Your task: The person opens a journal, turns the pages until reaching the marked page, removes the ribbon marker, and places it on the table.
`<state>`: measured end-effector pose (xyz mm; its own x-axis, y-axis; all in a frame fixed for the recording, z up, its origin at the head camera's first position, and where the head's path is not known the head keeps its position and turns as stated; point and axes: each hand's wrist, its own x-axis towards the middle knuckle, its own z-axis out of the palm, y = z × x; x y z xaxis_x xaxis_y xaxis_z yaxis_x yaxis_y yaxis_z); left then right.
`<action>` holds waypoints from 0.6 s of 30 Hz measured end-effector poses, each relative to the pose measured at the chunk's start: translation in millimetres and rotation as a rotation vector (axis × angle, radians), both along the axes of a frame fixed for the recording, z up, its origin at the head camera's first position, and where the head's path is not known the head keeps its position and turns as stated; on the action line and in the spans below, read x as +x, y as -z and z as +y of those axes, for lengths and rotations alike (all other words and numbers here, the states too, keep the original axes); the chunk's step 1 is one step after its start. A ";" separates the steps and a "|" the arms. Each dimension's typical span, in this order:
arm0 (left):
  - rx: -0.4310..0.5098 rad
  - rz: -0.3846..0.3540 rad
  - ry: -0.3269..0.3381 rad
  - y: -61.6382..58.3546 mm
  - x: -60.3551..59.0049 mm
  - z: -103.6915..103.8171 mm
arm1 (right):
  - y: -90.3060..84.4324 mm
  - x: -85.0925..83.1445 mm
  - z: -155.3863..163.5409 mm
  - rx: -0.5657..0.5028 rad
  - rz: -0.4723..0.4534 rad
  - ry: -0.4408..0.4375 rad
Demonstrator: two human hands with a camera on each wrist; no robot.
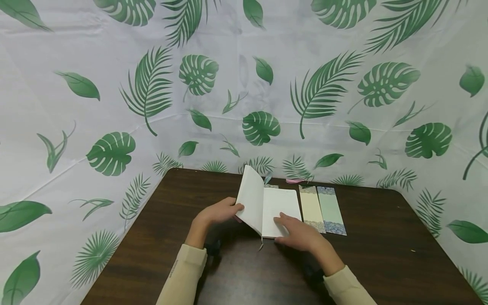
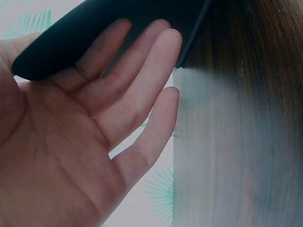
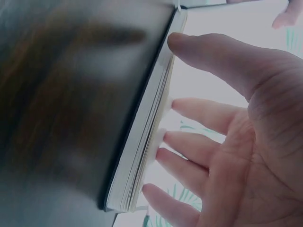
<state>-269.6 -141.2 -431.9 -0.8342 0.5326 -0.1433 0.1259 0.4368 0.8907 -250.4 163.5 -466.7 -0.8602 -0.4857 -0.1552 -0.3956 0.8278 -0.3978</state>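
An open notebook (image 1: 283, 203) with blank white pages and a dark cover lies on the table, its left side lifted at a slant. My left hand (image 1: 219, 212) holds that raised side, thumb on the page; in the left wrist view its fingers (image 2: 151, 71) lie against the dark cover (image 2: 61, 52). A thin ribbon (image 1: 261, 243) hangs from the spine. On the right page, near its outer lower corner, rests my right hand (image 1: 299, 233) with fingers spread. The right wrist view shows its fingertips and thumb along the page block (image 3: 142, 132).
Right of the notebook lie a cream bookmark (image 1: 311, 207) and a pale green bookmark (image 1: 331, 208) with patterned ends. A pink tassel (image 1: 294, 181) and a teal tassel (image 1: 268, 178) show behind. The dark wooden table (image 1: 381, 245) meets a leaf-patterned cloth (image 1: 228, 127) at the back.
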 end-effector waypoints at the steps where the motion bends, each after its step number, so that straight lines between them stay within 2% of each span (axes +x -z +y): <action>1: 0.000 0.000 0.000 0.3 -0.2 -0.1 | -0.7 -0.4 0.9 0.001 -0.004 0.004; 18: -0.002 -0.001 0.000 0.3 -0.2 -0.6 | -3.2 -4.6 7.9 0.008 0.022 -0.038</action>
<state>-269.8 -141.7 -432.2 -0.8342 0.5321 -0.1449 0.1253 0.4387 0.8899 -255.0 171.3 -463.6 -0.8443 -0.5170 -0.1410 -0.4355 0.8152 -0.3819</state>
